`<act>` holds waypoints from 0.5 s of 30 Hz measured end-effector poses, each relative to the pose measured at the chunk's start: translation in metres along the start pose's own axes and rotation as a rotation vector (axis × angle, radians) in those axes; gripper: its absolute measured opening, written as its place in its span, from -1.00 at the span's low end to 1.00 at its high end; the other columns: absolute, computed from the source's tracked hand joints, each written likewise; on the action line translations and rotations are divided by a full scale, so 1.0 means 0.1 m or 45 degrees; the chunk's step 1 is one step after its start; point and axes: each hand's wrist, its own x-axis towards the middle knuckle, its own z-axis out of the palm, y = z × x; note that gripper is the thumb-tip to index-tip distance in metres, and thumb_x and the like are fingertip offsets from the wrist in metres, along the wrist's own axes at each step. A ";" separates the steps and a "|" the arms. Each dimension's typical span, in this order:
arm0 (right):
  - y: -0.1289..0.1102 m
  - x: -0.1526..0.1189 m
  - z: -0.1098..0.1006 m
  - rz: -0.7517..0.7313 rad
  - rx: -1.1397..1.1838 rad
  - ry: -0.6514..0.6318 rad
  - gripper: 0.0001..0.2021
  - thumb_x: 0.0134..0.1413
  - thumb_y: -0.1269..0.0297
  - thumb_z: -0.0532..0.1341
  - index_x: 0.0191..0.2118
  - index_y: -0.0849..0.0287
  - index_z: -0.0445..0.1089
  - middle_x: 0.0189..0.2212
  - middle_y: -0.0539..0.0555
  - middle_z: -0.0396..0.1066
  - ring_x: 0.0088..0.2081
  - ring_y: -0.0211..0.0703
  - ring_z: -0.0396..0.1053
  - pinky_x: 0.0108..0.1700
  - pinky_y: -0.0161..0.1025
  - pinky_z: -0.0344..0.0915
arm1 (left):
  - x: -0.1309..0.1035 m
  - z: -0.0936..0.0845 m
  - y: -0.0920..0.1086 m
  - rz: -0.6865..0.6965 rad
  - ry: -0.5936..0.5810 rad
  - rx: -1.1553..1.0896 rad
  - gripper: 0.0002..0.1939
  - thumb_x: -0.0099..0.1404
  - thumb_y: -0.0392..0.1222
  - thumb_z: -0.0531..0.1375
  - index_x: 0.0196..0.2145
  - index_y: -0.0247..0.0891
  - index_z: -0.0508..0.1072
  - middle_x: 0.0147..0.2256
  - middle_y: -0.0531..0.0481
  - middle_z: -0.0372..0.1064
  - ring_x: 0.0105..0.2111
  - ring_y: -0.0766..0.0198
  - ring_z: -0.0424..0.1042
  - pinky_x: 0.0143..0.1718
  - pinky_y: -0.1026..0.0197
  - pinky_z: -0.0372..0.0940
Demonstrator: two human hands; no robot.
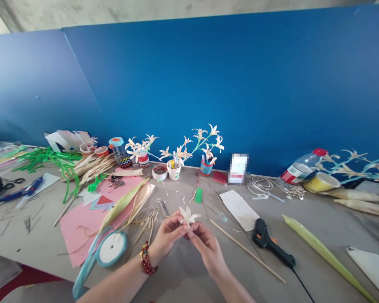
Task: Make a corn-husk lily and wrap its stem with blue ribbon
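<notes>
Between my two hands, above the middle of the table, is a small cream-white handmade flower [189, 216] with pointed petals spread outward. My left hand [169, 233], with a red beaded bracelet at the wrist, pinches the flower's base from the left. Fingers of my right hand [205, 244] close on the same base from the other side. The fingertips hide the underside of the flower. Left of my wrist lies a roll of light blue ribbon [111, 249]. A thin wooden stick [247, 251] lies to the right of my right hand.
A black glue gun [271, 242] lies right of a white card [239, 209]. Green corn husks [326, 254] lie further right. Pink paper [77, 235] spreads at left. Finished flower sprays [208, 141], cups [174, 170] and a plastic bottle [303, 168] stand along the blue partition [189, 84].
</notes>
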 end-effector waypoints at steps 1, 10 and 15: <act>-0.01 0.01 0.00 0.022 0.055 -0.017 -0.75 0.14 0.09 0.28 -0.36 0.18 0.36 -0.44 0.00 0.33 -0.35 -0.23 0.26 -0.26 -0.32 0.20 | 0.00 -0.01 0.00 -0.030 -0.028 -0.037 -0.87 0.16 -0.19 0.35 -0.44 -0.29 0.52 -0.41 0.05 0.28 -0.47 0.40 0.30 -0.42 0.33 0.25; -0.02 0.04 0.00 0.097 0.205 -0.063 -0.74 0.07 0.11 0.34 -0.37 0.17 0.35 -0.45 -0.01 0.35 -0.37 -0.23 0.27 -0.24 -0.29 0.20 | 0.01 0.00 0.01 -0.059 -0.093 -0.095 -0.84 0.19 -0.17 0.32 -0.46 -0.31 0.50 -0.40 0.03 0.31 -0.49 0.40 0.29 -0.45 0.33 0.24; 0.06 0.06 -0.02 0.039 -0.058 -0.032 -0.71 0.10 0.06 0.29 -0.40 0.19 0.33 -0.49 -0.02 0.32 -0.41 -0.23 0.24 -0.32 -0.30 0.18 | 0.01 -0.04 -0.02 -0.034 0.048 0.056 -0.86 0.18 -0.17 0.33 -0.44 -0.29 0.51 -0.38 0.02 0.34 -0.38 0.34 0.34 -0.32 0.33 0.27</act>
